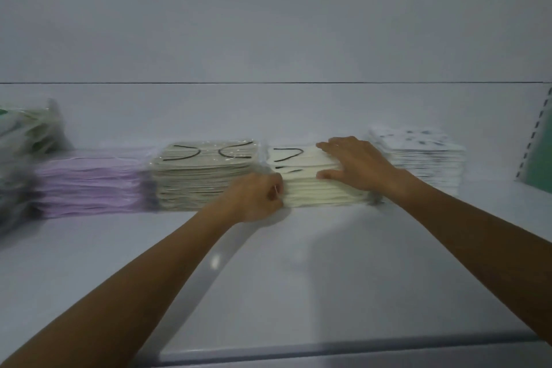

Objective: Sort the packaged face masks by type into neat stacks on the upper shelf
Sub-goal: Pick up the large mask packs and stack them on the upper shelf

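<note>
Cream-coloured packaged masks form the stack (316,191) under both hands, mid-row at the far side of the white shelf (298,263). The right hand (355,163) lies flat on top with fingers spread and thumb on the near face, while the left hand (257,199) curls at its left near corner, and I cannot tell whether it pinches any packets. Slick wrappers could let the upper packs slide left into the beige stack (203,176) just beside, mixing types; a lilac stack (89,188) and a patterned white stack (424,158) flank them, below a plain pale wall (268,24) in dim light.
</note>
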Tool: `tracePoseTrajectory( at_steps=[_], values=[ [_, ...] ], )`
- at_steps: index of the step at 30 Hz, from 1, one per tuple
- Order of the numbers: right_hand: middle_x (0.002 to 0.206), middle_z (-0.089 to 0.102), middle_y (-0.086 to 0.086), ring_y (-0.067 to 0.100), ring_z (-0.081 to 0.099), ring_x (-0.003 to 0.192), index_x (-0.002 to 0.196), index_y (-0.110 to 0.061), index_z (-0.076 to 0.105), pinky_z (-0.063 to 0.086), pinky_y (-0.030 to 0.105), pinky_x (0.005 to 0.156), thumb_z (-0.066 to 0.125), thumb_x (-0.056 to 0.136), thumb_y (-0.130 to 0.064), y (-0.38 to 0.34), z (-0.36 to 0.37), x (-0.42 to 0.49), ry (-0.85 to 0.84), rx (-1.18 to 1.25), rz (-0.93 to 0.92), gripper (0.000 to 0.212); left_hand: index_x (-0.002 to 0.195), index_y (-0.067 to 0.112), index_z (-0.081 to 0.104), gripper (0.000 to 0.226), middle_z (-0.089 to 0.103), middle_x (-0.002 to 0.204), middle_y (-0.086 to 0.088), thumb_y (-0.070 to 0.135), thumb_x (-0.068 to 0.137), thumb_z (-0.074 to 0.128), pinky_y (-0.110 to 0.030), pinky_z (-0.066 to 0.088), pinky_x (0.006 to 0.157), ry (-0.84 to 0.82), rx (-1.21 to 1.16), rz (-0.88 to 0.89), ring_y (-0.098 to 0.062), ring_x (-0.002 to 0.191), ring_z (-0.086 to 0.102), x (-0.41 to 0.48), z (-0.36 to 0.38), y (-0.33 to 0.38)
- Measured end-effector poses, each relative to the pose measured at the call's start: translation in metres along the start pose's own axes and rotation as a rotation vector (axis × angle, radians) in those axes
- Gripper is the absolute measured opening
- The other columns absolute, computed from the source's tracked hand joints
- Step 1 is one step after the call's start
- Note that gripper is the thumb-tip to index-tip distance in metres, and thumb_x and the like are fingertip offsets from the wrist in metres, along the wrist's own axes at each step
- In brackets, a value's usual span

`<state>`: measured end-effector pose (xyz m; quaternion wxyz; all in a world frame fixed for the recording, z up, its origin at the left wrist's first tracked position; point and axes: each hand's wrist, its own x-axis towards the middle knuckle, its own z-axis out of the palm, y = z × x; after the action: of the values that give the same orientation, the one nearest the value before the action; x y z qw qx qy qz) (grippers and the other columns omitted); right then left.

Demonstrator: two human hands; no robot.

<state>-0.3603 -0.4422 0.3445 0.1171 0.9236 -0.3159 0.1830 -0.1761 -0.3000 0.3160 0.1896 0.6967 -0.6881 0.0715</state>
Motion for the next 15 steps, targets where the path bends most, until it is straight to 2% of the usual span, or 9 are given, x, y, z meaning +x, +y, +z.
tracePoseTrajectory(
  at_steps=[3,5,7,9,11,15],
  values=[
    [0.144,0.041,0.002,0.022,0.034,0.133,0.141,-0.026,0.039,0.021,0.038,0.111,0.041,0.094,-0.051,0.013,0.007,-0.003,0.031,-0.055,0.009,0.053,0.109,0.015,0.054,0.025,0.063,0.088,0.005,0.02,0.085,0.059,-0.026,0.041,0.076,-0.02,-0.106,-0.048,-0.02,0.092,0.06,0.009,0.008,0.008],
    [0.143,0.042,0.001,0.022,0.034,0.133,0.14,-0.025,0.039,0.02,0.038,0.11,0.039,0.096,-0.048,0.012,0.01,-0.001,0.042,-0.12,0.009,0.05,0.111,0.015,0.052,0.027,0.065,0.089,0.004,0.02,0.085,0.058,-0.027,0.043,0.079,-0.021,-0.129,-0.082,-0.019,0.091,0.059,0.013,0.01,0.012],
    [0.148,0.034,0.002,0.019,0.027,0.137,0.144,-0.026,0.033,0.013,0.038,0.113,0.04,0.094,-0.052,0.009,0.012,-0.001,0.043,-0.111,0.005,0.057,0.111,0.014,0.052,0.027,0.063,0.087,0.004,0.019,0.084,0.058,-0.029,0.045,0.08,-0.004,-0.14,-0.106,-0.019,0.089,0.059,0.015,0.011,0.014],
    [0.155,0.021,0.001,0.017,0.015,0.142,0.148,-0.027,0.022,0.003,0.041,0.116,0.047,0.086,-0.062,0.003,0.01,-0.004,0.009,-0.071,-0.014,0.075,0.106,0.013,0.055,0.024,0.061,0.083,0.005,0.018,0.083,0.06,-0.029,0.045,0.078,0.033,-0.155,-0.11,-0.018,0.085,0.058,0.014,0.013,0.014],
    [0.157,0.012,0.002,0.018,0.009,0.144,0.15,-0.027,0.014,-0.001,0.045,0.116,0.054,0.081,-0.063,0.0,0.01,-0.006,-0.022,-0.121,-0.052,0.088,0.101,0.014,0.059,0.019,0.06,0.08,0.007,0.018,0.082,0.061,-0.029,0.047,0.079,0.042,-0.145,-0.086,-0.02,0.084,0.061,0.013,0.016,0.014],
    [0.157,0.01,0.006,0.02,0.007,0.144,0.15,-0.025,0.012,-0.003,0.048,0.116,0.057,0.083,-0.056,-0.004,0.013,-0.002,-0.04,-0.181,-0.02,0.086,0.107,0.017,0.06,0.024,0.058,0.084,0.009,0.019,0.083,0.06,-0.031,0.047,0.086,-0.004,-0.151,-0.111,-0.02,0.093,0.061,0.015,0.02,0.016]
  ],
)
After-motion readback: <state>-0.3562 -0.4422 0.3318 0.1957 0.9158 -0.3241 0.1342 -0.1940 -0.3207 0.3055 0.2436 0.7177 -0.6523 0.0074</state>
